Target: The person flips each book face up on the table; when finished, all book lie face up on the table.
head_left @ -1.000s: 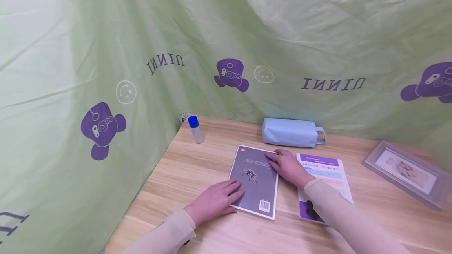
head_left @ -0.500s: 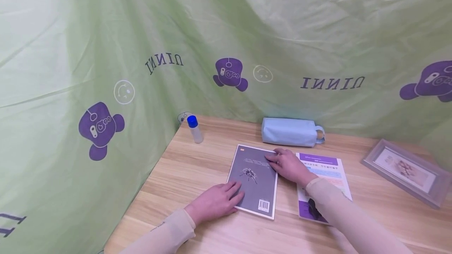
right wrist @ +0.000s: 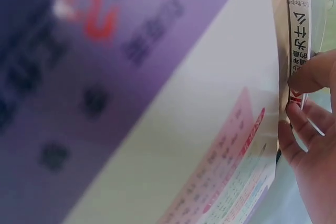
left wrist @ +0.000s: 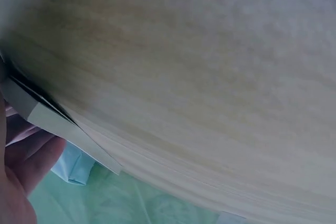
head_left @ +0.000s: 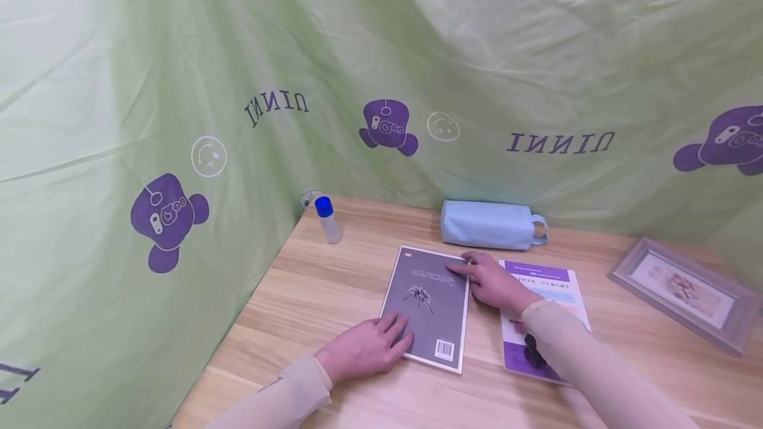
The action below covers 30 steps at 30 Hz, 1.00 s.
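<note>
A grey book (head_left: 438, 316) with a white border, a spider picture and a barcode lies on the table. My left hand (head_left: 360, 351) rests on its lower left edge, fingers spread over the cover. At the upper right edge is my right hand (head_left: 496, 283), with one finger stretched onto the cover. In the right wrist view, fingers of that hand touch the book's lettered spine (right wrist: 299, 24). Just right of it lies a purple-and-white book (head_left: 575, 283), partly under my right forearm. The left wrist view shows fingers (left wrist: 39, 163) beside a pale book edge (left wrist: 63, 127).
A light blue pencil case (head_left: 489, 224) lies at the back by the green printed cloth (head_left: 334, 51). Toward the left back stands a blue-capped bottle (head_left: 329, 222). A grey picture frame (head_left: 685, 293) lies at the right on the wooden table (head_left: 298, 296).
My left fingers have shifted slightly, and the thumb now reaches the book's lower edge. Fewer right fingers lie on the cover. The book has hardly moved.
</note>
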### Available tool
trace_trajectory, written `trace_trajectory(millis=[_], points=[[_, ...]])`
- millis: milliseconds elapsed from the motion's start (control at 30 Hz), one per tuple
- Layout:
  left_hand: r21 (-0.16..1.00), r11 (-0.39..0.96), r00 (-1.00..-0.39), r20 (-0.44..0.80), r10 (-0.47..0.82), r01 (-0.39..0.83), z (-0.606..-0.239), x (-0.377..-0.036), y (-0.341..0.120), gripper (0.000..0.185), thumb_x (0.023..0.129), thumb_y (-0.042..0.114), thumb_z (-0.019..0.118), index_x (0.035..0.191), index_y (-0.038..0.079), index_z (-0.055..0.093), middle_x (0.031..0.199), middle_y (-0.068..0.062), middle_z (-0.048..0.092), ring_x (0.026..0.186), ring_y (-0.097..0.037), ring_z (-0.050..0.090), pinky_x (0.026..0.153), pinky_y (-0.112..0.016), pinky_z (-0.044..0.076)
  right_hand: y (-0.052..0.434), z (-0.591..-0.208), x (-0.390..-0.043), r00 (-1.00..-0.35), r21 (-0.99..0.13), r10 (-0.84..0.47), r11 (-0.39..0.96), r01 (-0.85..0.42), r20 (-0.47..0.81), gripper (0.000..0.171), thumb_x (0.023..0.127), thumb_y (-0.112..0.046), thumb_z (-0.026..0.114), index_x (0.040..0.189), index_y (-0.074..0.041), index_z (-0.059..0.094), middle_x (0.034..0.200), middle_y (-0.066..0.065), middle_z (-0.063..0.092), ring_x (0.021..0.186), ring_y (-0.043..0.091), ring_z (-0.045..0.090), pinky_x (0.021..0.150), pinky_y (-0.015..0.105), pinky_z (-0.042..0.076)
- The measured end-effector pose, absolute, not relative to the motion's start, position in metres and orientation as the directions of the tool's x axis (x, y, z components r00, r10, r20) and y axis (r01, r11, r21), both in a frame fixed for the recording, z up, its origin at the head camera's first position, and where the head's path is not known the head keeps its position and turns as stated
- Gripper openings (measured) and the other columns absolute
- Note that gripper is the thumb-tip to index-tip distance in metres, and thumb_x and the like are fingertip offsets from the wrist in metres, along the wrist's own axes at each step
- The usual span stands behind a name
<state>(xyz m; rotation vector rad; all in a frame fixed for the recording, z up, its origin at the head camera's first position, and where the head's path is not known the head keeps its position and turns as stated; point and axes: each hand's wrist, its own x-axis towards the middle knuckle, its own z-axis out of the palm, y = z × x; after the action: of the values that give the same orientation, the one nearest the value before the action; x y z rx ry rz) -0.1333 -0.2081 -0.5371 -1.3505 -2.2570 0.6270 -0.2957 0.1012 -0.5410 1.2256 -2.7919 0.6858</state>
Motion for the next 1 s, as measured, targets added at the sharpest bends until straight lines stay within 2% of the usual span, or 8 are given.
trace_trajectory(millis=[167, 267, 367, 433, 700, 1000], points=[[-0.603, 0.389, -0.41, 0.11, 0.905, 0.696, -0.536, -0.131, -0.208, 0.034, 0.105, 0.023, 0.054, 0.135, 0.015, 0.068, 0.129, -0.014, 0.071, 0.113, -0.029, 0.071, 0.073, -0.031, 0.064, 0.104, -0.541, -0.297, -0.663, -0.358, -0.718, 0.574, -0.737, 0.213, 0.062, 0.086, 0.008, 0.062, 0.144, -0.016, 0.066, 0.138, 0.028, 0.056, 0.127, 0.045, 0.053, 0.109, 0.06, 0.043], [-0.621, 0.37, -0.394, 0.107, 0.913, 0.691, -0.537, -0.132, -0.209, 0.037, 0.109, 0.019, 0.041, 0.135, 0.014, 0.067, 0.128, -0.015, 0.071, 0.113, -0.029, 0.071, 0.079, -0.033, 0.063, 0.106, -0.538, -0.296, -0.642, -0.343, -0.733, 0.558, -0.756, 0.225, 0.061, 0.087, 0.008, 0.063, 0.143, -0.015, 0.066, 0.136, 0.027, 0.057, 0.125, 0.044, 0.054, 0.108, 0.06, 0.044], [-0.638, 0.349, -0.374, 0.103, 0.922, 0.686, -0.538, -0.133, -0.21, 0.049, 0.111, 0.013, 0.024, 0.134, 0.013, 0.067, 0.128, -0.015, 0.071, 0.112, -0.029, 0.072, 0.084, -0.035, 0.063, 0.109, -0.537, -0.297, -0.62, -0.328, -0.751, 0.541, -0.775, 0.227, 0.059, 0.089, 0.007, 0.064, 0.144, -0.015, 0.066, 0.136, 0.026, 0.057, 0.125, 0.044, 0.054, 0.107, 0.06, 0.045], [-0.639, 0.343, -0.362, 0.107, 0.926, 0.688, -0.538, -0.133, -0.211, 0.054, 0.111, 0.011, 0.018, 0.134, 0.012, 0.067, 0.127, -0.015, 0.071, 0.112, -0.03, 0.072, 0.086, -0.037, 0.062, 0.11, -0.536, -0.298, -0.605, -0.322, -0.762, 0.528, -0.786, 0.23, 0.058, 0.09, 0.007, 0.065, 0.144, -0.014, 0.065, 0.137, 0.027, 0.057, 0.126, 0.044, 0.053, 0.108, 0.061, 0.044], [-0.619, 0.351, -0.358, 0.12, 0.926, 0.702, -0.536, -0.134, -0.214, 0.05, 0.111, 0.013, 0.022, 0.134, 0.01, 0.066, 0.127, -0.017, 0.071, 0.112, -0.03, 0.072, 0.087, -0.038, 0.062, 0.113, -0.536, -0.301, -0.586, -0.337, -0.775, 0.5, -0.798, 0.236, 0.056, 0.092, 0.005, 0.069, 0.144, -0.013, 0.065, 0.139, 0.028, 0.056, 0.129, 0.046, 0.051, 0.11, 0.063, 0.042], [-0.62, 0.357, -0.349, 0.14, 0.927, 0.698, -0.537, -0.135, -0.217, 0.048, 0.113, 0.016, 0.023, 0.134, 0.009, 0.066, 0.127, -0.017, 0.071, 0.112, -0.029, 0.072, 0.086, -0.037, 0.062, 0.113, -0.539, -0.301, -0.599, -0.366, -0.766, 0.501, -0.784, 0.233, 0.051, 0.095, 0.0, 0.073, 0.143, -0.015, 0.066, 0.139, 0.024, 0.057, 0.125, 0.042, 0.056, 0.105, 0.059, 0.048]])
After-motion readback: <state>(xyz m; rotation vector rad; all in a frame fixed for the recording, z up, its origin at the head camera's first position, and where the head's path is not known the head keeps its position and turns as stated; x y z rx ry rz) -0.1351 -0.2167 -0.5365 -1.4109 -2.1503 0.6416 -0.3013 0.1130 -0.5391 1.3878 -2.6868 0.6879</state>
